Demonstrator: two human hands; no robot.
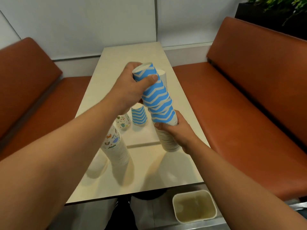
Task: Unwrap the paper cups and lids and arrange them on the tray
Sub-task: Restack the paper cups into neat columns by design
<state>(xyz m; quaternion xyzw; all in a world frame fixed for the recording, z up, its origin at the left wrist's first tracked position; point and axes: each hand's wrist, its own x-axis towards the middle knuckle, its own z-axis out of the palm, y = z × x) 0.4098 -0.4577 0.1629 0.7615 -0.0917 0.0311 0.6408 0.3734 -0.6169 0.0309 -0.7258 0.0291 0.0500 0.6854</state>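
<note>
Blue-striped cup stack (157, 100) | left hand (132, 87) grips top | right hand (174, 130) grips base

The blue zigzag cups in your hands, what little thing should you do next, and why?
Probably pull the top blue zigzag cup up off the stack. The left hand grips that top cup, the right hand holds the stack lower down, and one zigzag cup already stands alone on the tray.

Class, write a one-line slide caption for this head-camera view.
Left hand and right hand grip a tall stack of blue-and-white zigzag paper cups above the white rectangular tray.
</note>
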